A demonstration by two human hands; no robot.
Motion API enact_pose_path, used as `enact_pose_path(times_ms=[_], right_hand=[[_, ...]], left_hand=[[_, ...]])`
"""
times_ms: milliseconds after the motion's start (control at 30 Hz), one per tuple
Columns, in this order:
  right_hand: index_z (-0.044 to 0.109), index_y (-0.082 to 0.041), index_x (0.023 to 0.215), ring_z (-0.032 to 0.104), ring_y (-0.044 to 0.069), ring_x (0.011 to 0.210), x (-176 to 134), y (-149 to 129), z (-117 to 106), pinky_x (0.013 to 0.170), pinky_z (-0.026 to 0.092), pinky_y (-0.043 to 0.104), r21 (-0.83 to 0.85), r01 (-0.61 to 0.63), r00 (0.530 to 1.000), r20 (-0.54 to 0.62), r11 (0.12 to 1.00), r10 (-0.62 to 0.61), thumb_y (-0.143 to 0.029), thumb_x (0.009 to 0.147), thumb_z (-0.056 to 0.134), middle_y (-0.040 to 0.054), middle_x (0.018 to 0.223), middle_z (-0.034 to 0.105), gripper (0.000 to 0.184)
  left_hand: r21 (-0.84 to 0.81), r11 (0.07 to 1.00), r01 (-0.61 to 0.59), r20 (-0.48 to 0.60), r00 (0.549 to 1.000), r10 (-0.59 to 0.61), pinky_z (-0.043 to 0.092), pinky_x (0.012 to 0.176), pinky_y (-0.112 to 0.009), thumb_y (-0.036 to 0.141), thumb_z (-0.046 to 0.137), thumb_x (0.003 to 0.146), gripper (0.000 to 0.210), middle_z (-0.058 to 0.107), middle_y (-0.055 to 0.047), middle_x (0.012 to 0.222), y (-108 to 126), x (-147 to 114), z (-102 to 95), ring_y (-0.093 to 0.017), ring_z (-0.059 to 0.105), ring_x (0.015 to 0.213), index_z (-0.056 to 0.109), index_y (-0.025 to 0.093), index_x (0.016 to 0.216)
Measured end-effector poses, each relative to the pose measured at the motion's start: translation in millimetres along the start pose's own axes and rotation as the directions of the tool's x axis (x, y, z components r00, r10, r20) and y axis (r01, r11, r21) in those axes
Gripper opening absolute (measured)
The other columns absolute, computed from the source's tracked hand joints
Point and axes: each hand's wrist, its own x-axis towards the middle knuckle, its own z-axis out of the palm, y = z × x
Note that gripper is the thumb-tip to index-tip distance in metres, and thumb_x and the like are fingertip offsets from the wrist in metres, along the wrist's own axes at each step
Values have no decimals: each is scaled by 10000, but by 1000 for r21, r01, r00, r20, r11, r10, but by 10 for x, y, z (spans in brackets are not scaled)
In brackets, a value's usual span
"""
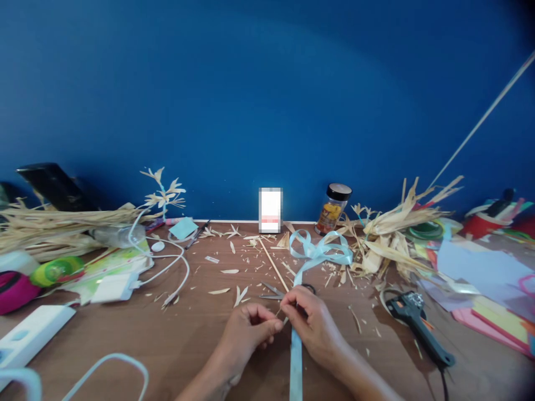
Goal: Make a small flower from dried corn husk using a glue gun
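Close together at the middle front, both my hands pinch small pale pieces over the table. My left hand (251, 334) is closed, fingertips on a thin pale strip (280, 313) that looks like dried husk. Beside it my right hand (311, 323) is closed too, at the strip's other side; its fingers hide part of it. A light blue ribbon (296, 356) runs under my right hand and loops behind it. Just beyond lie scissors (271, 292), partly covered by my right hand. A thin wooden stick (273, 264) points away towards the wall.
Husk scraps (229, 271) litter the brown table (188, 340). At right lie a glue gun (420, 328), a husk bundle (393, 245) and coloured paper (485, 273). A jar (333, 209) stands behind. White cables (184, 267) and a power strip (33, 340) occupy the left.
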Motion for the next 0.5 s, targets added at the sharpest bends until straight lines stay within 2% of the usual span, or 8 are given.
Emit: enact_pose_path(times_ms=[167,300,500], right_hand=[[531,-180,721,476,124,661,7,-15,-10,598,358,219,34,-20,1000,-23,999,20,-182,829,445,-6,692,517,138],[537,-173,740,484,118,650,17,-40,-30,591,369,210,86,-32,999,-38,996,35,-198,828,444,-8,698,523,131],[567,-176,789,501,130,674,14,-28,-27,614,385,222,88,-44,998,-35,995,47,-180,818,452,5,724,549,118]], left_hand=[[-232,969,-81,34,995,91,377,532,-182,246,702,623,147,573,22,554,33,-36,32,-66,474,523,606,135,615],[-369,929,-27,44,998,46,396,580,-190,297,674,664,167,599,-6,643,44,-53,47,-73,500,576,641,134,680],[-276,961,-32,25,999,41,303,469,-163,303,681,652,191,510,36,526,23,-32,21,-42,395,467,611,133,601]])
